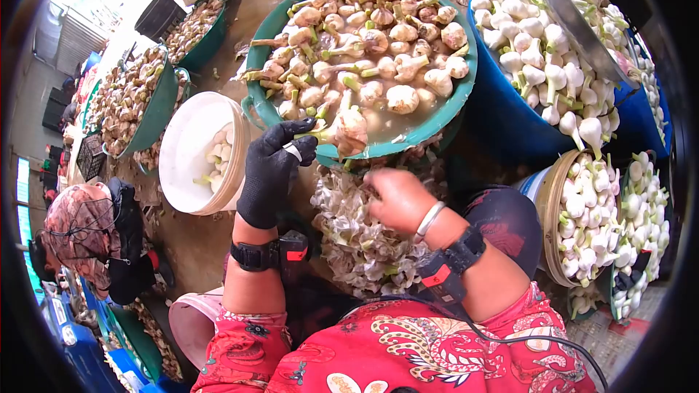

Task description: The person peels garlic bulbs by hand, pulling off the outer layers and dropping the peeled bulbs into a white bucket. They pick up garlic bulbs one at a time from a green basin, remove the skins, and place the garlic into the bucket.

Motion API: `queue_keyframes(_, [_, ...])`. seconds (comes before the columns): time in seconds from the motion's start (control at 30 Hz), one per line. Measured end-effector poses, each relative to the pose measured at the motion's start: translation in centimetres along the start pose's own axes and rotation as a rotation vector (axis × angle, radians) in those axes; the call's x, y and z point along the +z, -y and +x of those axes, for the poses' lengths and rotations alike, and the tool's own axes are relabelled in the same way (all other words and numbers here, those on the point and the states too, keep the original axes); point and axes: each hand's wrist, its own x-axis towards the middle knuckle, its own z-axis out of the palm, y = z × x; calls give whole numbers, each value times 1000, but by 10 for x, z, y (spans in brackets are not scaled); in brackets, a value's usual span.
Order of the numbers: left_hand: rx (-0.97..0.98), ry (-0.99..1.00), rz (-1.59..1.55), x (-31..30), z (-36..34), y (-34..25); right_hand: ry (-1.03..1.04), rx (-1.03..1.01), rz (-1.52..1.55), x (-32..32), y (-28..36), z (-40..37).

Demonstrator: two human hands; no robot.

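My left hand (pixel 273 167), in a black glove, pinches a garlic bulb (pixel 348 133) by its green stem at the near rim of a green tub (pixel 256 76). The bulb still has purplish outer skin. Inside the tub, many unpeeled garlic bulbs (pixel 375 40) lie in cloudy water. Lower and to the right is my bare right hand (pixel 400 200), its fingers curled in and slightly blurred, apart from the bulb. I cannot tell what its fingers hold. Beneath it is a heap of papery garlic peels (pixel 364 240).
To the left, a white bucket (pixel 193 153) holds a few peeled bulbs. A blue barrel (pixel 502 127) and a cream-rimmed bucket (pixel 551 225) on the right are full of white garlic. Another person (pixel 91 240) sits at the left, near green tubs of unpeeled garlic (pixel 135 98).
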Motion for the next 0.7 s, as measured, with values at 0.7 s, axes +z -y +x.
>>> queue_keyframes(0.7, [-49,-19,5,-1,-9,-1,-621,142,102,-38,-17,14])
